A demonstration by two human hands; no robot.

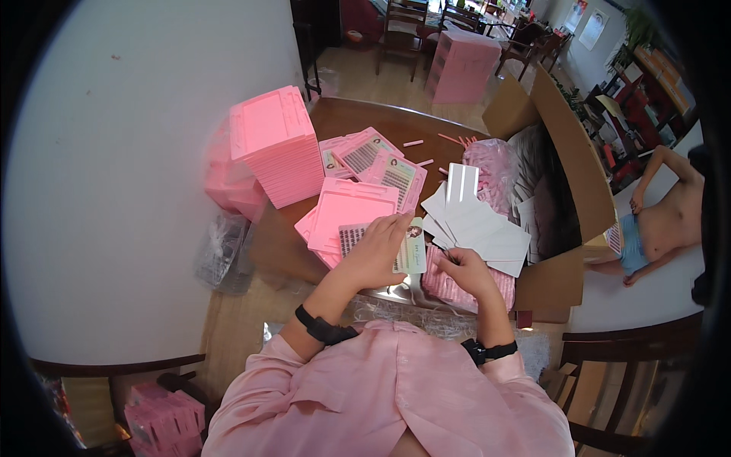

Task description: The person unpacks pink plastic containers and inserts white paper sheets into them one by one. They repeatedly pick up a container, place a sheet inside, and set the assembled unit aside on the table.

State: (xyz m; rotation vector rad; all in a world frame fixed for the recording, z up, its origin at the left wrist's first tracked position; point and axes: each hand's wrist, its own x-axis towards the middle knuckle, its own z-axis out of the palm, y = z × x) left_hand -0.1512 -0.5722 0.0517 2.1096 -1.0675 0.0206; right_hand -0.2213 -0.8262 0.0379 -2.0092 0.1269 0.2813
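Observation:
My left hand (pixel 378 247) is closed over an eyelash card (pixel 413 253), which has rows of dark lashes on one side and a pale green and yellow printed end. The card lies over a small pile of pink plastic trays (pixel 354 202). To its right, my right hand (pixel 470 272) has its fingers bent together near a small dark item that I cannot make out. Beneath that hand is a bundle of pink sticks (pixel 464 289) in clear wrap. White cards (pixel 487 234) lie fanned out just beyond it. More filled lash cards (pixel 396 174) rest behind the pink trays.
A tall stack of pink trays (pixel 278 145) stands at the table's left. An open cardboard box (pixel 582 164) occupies the right side, beside a bag of pink pieces (pixel 489 167). Loose pink sticks lie on the brown table (pixel 358 114). Another person (pixel 659 209) is at the far right.

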